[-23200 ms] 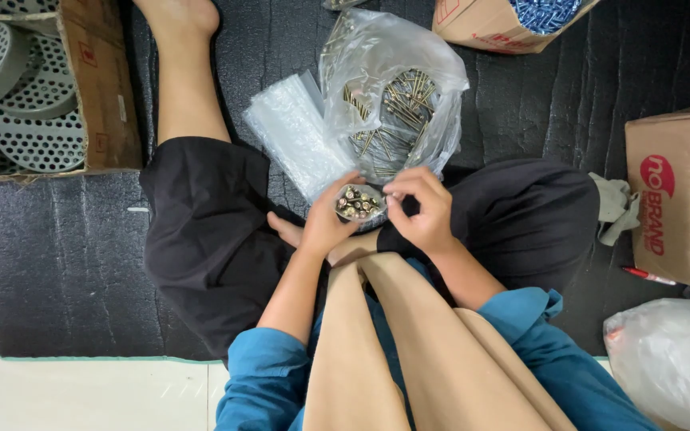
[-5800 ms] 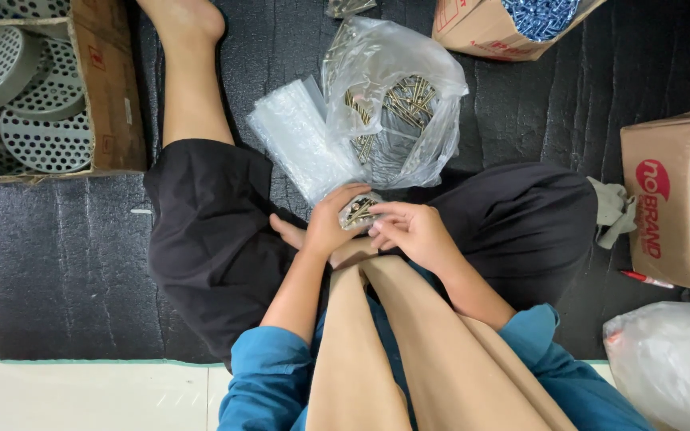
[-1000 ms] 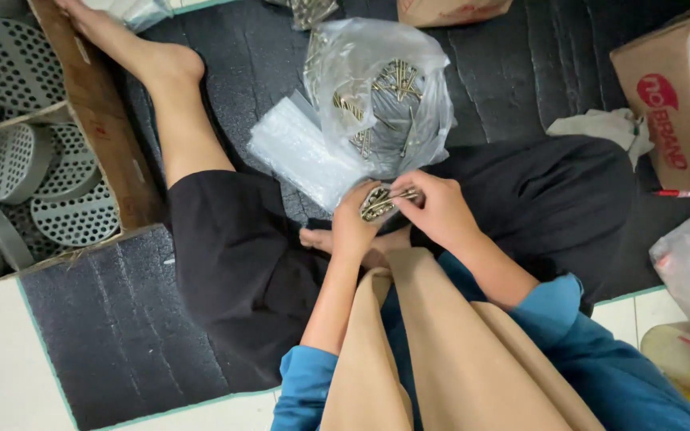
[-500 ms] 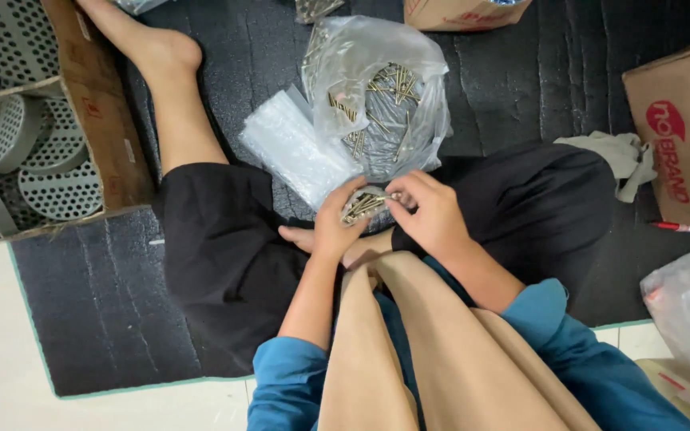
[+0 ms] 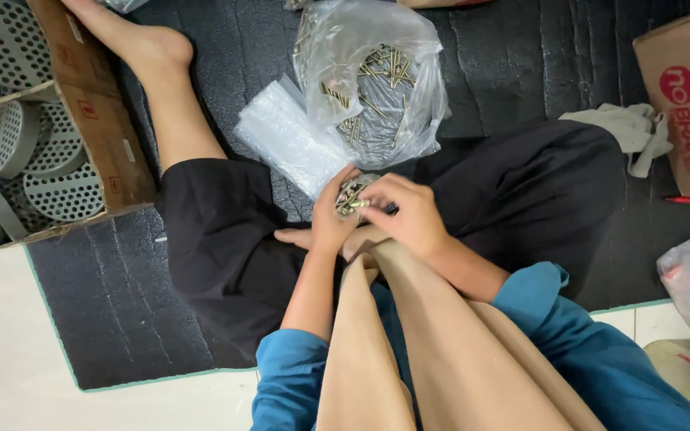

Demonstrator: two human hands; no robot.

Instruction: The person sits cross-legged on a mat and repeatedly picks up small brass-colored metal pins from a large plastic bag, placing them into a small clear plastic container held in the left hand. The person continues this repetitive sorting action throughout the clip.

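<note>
Screws [image 5: 353, 199] sit bunched over our lap, left hand [image 5: 331, 223] cupped closed around them, right hand [image 5: 409, 215] pinching at the bundle, so we judge we're mid-gathering beside the clear screw bag [image 5: 377, 80].

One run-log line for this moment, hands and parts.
left hand: holds bunch of brass screws | right hand: pinching same bunch | screw bag: open, just beyond hands

Screw bundle [image 5: 353, 197] half-hidden by hands [image 5: 377, 215]
</note>
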